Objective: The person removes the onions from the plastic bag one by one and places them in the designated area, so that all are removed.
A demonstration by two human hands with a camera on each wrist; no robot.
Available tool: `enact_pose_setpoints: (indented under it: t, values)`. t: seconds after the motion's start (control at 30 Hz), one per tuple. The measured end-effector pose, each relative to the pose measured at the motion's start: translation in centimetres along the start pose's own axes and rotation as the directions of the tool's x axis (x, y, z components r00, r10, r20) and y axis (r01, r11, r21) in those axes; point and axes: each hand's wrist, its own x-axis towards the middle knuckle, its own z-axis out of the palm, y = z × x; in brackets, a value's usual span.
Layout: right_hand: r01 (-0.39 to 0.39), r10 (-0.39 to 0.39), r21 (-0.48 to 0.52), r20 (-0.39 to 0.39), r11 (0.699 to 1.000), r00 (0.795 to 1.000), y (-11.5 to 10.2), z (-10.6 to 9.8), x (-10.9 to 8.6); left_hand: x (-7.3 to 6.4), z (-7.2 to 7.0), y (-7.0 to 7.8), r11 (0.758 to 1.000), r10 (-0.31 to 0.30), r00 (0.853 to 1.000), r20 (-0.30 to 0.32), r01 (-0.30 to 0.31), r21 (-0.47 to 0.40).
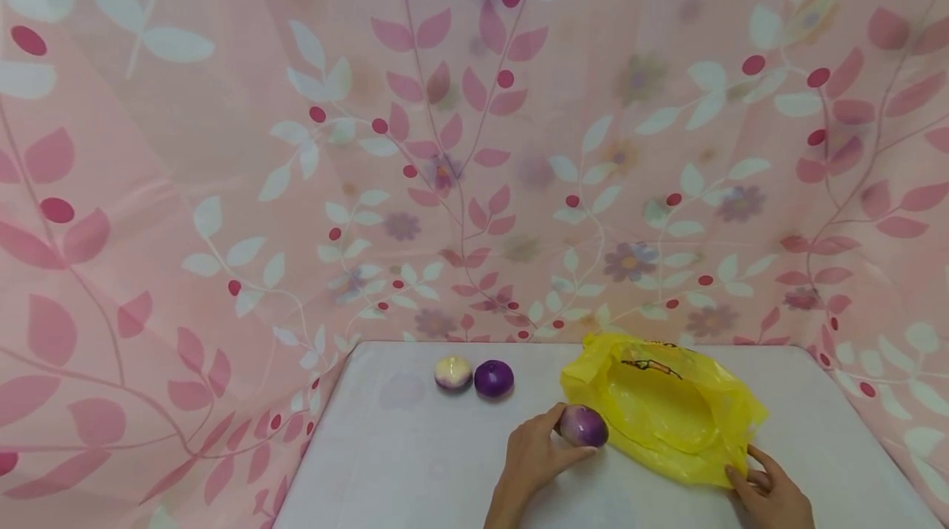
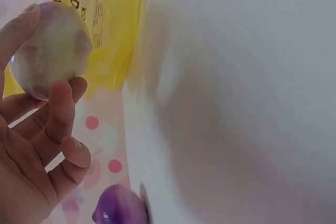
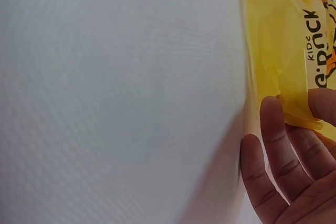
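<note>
My left hand (image 1: 532,453) holds a shiny purple-and-cream onion (image 1: 584,427) between thumb and fingers, right at the left side of an open yellow plastic bag (image 1: 730,430). In the left wrist view, the pale side of this onion faces the camera. With its thumb and fingers, my right hand (image 1: 773,489) pinches the bag's near right corner. The bag's mouth gapes toward me, and black lettering shows on it in the right wrist view. Farther back on the left, a cream-topped onion (image 1: 453,373) and a deep purple onion (image 1: 493,379) sit side by side.
A white-covered table (image 1: 400,463) carries everything. Behind it and along both sides hangs a pink curtain (image 1: 474,142) with a leaf and flower print, meeting the table's back edge.
</note>
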Motion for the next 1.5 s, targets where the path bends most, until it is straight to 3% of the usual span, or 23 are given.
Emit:
enact_pose_setpoints:
  t: [0.23, 0.43, 0.63, 1.0, 1.5]
  values:
    - [-0.012, 0.012, 0.0, 0.004, 1.0, 1.0, 0.1, 0.0, -0.2, -0.6, -0.9, -1.4, 0.999, -0.039, 0.998, -0.048, 0.04, 0.01]
    - [-0.025, 0.025, 0.007, 0.02, 1.0, 0.999, -0.1, -0.1, -0.4, -0.8, -1.9, -2.5, 0.993, -0.117, 0.992, -0.037, 0.117, -0.009]
    - [-0.036, 0.036, 0.022, 0.018, 0.999, 0.999, -0.1, 0.0, -0.4, -1.0, -2.6, -3.5, 0.99, -0.142, 0.987, -0.079, 0.14, -0.029]
    - [-0.008, 0.008, 0.014, -0.009, 1.0, 1.0, 0.1, 0.2, -0.3, -1.8, -3.8, -5.7, 0.974, -0.227, 0.965, -0.133, 0.225, -0.028]
    - [0.001, -0.001, 0.009, 0.0, 1.0, 1.0, -0.1, 0.1, -0.3, -2.7, -5.0, -8.6, 0.962, -0.27, 0.941, -0.205, 0.272, -0.021]
